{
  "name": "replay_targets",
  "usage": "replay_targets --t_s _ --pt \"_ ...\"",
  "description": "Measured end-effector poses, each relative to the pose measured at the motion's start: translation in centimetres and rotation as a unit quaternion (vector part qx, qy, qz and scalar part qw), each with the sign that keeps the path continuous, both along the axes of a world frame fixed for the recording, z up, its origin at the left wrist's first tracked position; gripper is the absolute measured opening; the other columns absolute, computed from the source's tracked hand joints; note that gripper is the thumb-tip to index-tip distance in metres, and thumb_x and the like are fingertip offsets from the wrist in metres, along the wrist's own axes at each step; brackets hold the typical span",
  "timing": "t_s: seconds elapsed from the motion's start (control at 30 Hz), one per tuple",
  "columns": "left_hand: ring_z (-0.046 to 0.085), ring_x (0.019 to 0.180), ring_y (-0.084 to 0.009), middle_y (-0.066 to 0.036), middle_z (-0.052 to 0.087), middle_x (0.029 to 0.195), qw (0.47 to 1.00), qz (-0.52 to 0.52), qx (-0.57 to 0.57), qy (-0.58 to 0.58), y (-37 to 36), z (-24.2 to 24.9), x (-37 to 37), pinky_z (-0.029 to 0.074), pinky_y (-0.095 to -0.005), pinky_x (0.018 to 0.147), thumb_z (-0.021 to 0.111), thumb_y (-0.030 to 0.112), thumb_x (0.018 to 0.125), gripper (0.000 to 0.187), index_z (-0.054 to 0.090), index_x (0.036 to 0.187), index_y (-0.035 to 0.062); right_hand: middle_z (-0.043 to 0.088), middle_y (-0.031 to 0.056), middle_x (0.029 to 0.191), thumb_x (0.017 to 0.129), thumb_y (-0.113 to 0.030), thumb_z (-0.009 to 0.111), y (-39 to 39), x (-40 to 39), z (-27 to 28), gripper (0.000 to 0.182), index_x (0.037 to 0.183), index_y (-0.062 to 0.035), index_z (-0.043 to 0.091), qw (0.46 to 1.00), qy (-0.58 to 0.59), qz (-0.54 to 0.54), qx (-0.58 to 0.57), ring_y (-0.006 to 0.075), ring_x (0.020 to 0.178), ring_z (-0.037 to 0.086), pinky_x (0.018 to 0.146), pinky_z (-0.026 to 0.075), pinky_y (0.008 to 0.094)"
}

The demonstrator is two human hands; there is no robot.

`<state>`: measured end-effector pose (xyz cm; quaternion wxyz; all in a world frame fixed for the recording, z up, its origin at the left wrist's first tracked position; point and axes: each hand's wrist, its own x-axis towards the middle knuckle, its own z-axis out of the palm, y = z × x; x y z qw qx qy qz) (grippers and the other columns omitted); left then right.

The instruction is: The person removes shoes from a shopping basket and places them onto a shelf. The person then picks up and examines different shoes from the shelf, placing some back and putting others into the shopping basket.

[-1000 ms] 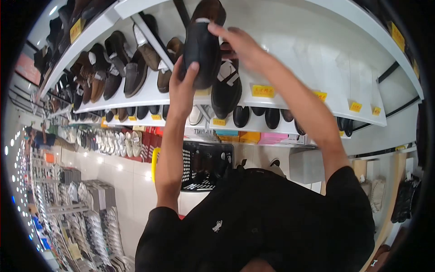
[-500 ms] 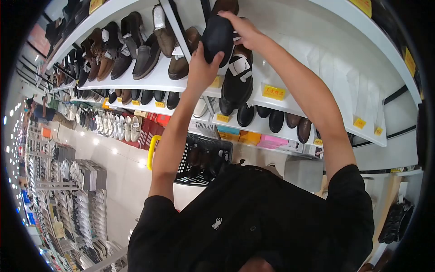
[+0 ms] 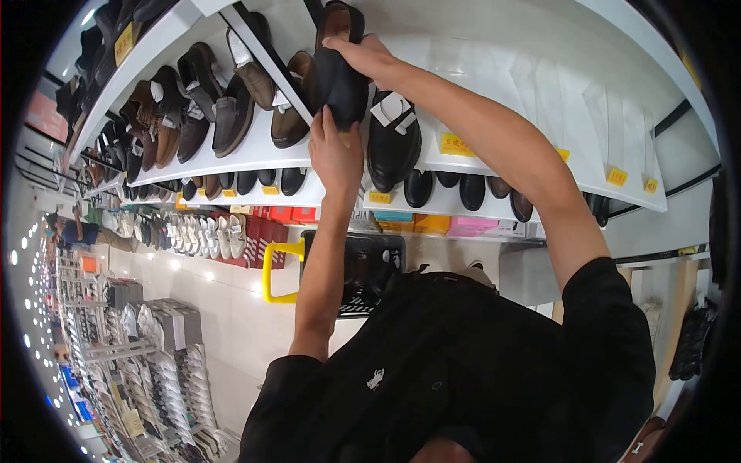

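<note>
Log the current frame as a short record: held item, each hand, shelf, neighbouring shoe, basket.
Held item: dark loafer, toe toward the person
Left hand: hand gripping the toe end
Right hand: hand at the opening end
Shelf: white shelf with yellow price tags
Neighbouring shoe: black shoe on the shelf, white tag on top
Basket: black basket, yellow handle

Held shoe (image 3: 343,96) over shelf (image 3: 598,150) — left fingers (image 3: 327,121) at toe end, right fingers (image 3: 333,42) at opening. Second shoe (image 3: 394,158) on shelf, just right. More shoes (image 3: 234,119) left, beyond post (image 3: 266,63). Lower shelf (image 3: 444,202) beneath; boxes (image 3: 430,224) under that. Basket (image 3: 397,266) below left forearm (image 3: 323,262) — racks (image 3: 120,351) farther left, across floor (image 3: 239,339).
</note>
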<state>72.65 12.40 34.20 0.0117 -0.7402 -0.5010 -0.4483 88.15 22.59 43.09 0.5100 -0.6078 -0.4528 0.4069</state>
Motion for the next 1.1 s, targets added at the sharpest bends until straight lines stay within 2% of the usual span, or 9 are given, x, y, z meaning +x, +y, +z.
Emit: replay_targets --t_s 0.17,0.3,0.5,0.6,0.7,0.77,0.83,1.0,1.1 --pt "0.053 0.121 -0.0429 -0.024 0.051 0.135 0.999 0.010 0.001 -0.051 0.3 -1.4 0.9 0.046 -0.0463 0.100 0.069 0.022 0.093 0.055 0.051 0.138 -0.0022 0.050 0.0355 0.137 0.078 -0.058 0.072 -1.3 -0.9 1.5 0.111 0.139 0.0227 0.026 0.999 -0.029 -0.034 -0.005 0.0388 0.124 0.057 0.102 0.048 0.0420" --pt "0.052 0.119 -0.0402 -0.022 0.051 0.131 0.999 0.025 0.014 -0.034 0.3 -1.5 0.9 0.044 -0.0467 0.100 0.069 0.024 0.093 0.054 0.053 0.138 -0.0016 0.044 0.0366 0.141 0.079 -0.062 0.069 -1.1 -1.1 1.5 0.120 0.142 0.0257 0.015 0.999 -0.021 -0.021 -0.032 0.0394 0.132 0.049 0.107 0.042 0.0399" --pt "0.053 0.119 -0.0406 -0.021 0.052 0.130 0.998 0.025 -0.006 -0.065 0.5 -1.3 1.3 0.044 -0.0469 0.100 0.070 0.024 0.092 0.052 0.055 0.136 -0.0002 0.054 0.0327 0.135 0.078 -0.061 0.069 0.1 -0.6 0.9 0.101 0.136 0.0175 0.043 0.998 -0.052 -0.020 -0.014 0.0391 0.126 0.055 0.106 0.045 0.0397" --pt "0.053 0.118 -0.0406 -0.021 0.053 0.129 0.998 0.036 -0.005 -0.058 0.3 -1.5 1.5 0.044 -0.0466 0.099 0.070 0.023 0.091 0.052 0.056 0.136 -0.0001 0.057 0.0322 0.132 0.082 -0.059 0.067 0.5 0.4 1.2 0.088 0.129 0.0148 0.054 0.974 -0.222 -0.046 -0.002 0.0396 0.124 0.057 0.104 0.047 0.0415" --pt "0.053 0.118 -0.0407 -0.021 0.053 0.129 0.998 0.036 -0.003 -0.058 0.3 -1.3 1.6 0.044 -0.0464 0.099 0.070 0.023 0.092 0.052 0.056 0.135 -0.0007 0.059 0.0255 0.129 0.087 -0.054 0.067 -0.1 2.4 0.7 0.076 0.122 0.0121 0.057 0.996 -0.034 0.078 0.010 0.0333 0.121 0.059 0.097 0.051 0.0397" --pt "0.053 0.118 -0.0406 -0.021 0.053 0.130 0.998 0.027 -0.002 -0.063 0.4 -1.4 1.5 0.043 -0.0464 0.100 0.069 0.023 0.092 0.051 0.055 0.135 -0.0012 0.060 0.0250 0.127 0.089 -0.051 0.067 -1.7 3.6 0.8 0.070 0.123 0.0096 0.058 0.994 -0.058 0.087 0.020 0.0323 0.120 0.059 0.094 0.053 0.0387" --pt "0.052 0.119 -0.0404 -0.022 0.053 0.130 0.997 0.012 0.005 -0.071 0.5 -2.0 1.1 0.042 -0.0464 0.102 0.068 0.023 0.093 0.051 0.054 0.136 -0.0017 0.059 0.0243 0.127 0.090 -0.048 0.067 -3.4 4.8 0.1 0.066 0.124 0.0072 0.057 0.983 -0.145 0.098 0.057 0.0325 0.120 0.058 0.094 0.053 0.0388" --pt "0.048 0.123 -0.0416 -0.025 0.051 0.133 0.994 -0.062 0.034 -0.089 -1.6 -2.7 -0.7 0.040 -0.0483 0.104 0.069 0.017 0.090 0.053 0.051 0.136 -0.0017 0.052 0.0233 0.135 0.089 -0.045 0.070 -11.4 4.9 -1.5 0.065 0.130 0.0027 0.055 0.893 -0.411 0.084 0.161 0.0372 0.129 0.050 0.105 0.045 0.0412" --pt "0.047 0.126 -0.0408 -0.025 0.050 0.134 0.986 -0.142 0.008 -0.090 -4.9 -3.7 -1.5 0.039 -0.0472 0.106 0.071 0.016 0.090 0.056 0.049 0.138 -0.0014 0.048 0.0236 0.138 0.089 -0.036 0.071 -14.7 4.1 -3.2 0.062 0.135 0.0006 0.051 0.886 -0.426 0.100 0.157 0.0405 0.134 0.044 0.111 0.039 0.0430"
